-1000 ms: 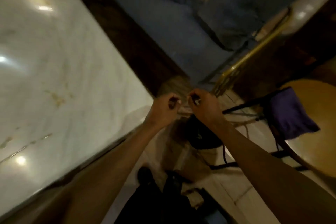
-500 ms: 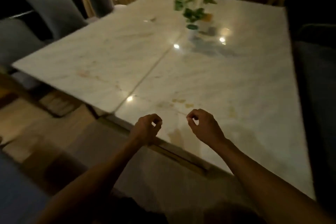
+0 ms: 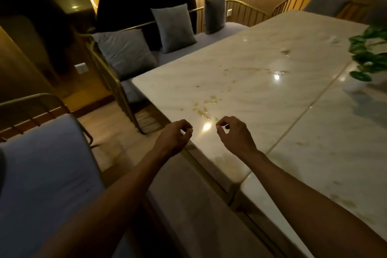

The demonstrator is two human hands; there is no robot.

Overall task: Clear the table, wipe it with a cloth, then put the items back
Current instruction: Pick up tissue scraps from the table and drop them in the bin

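Glossy marble tabletop (image 3: 261, 81) now fills the right, its leafy plant (image 3: 368, 54) shifted to 2 o'clock. Left hand (image 3: 173, 137) and right hand (image 3: 234, 134) hover at the stained near edge, each grip curled, seemingly empty.

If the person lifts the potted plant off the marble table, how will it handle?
The plant probably sways: leafy stems spread wide above a small pale pot. It could slide on the glossy table. Its weight is unclear; it is cut off at the frame edge.
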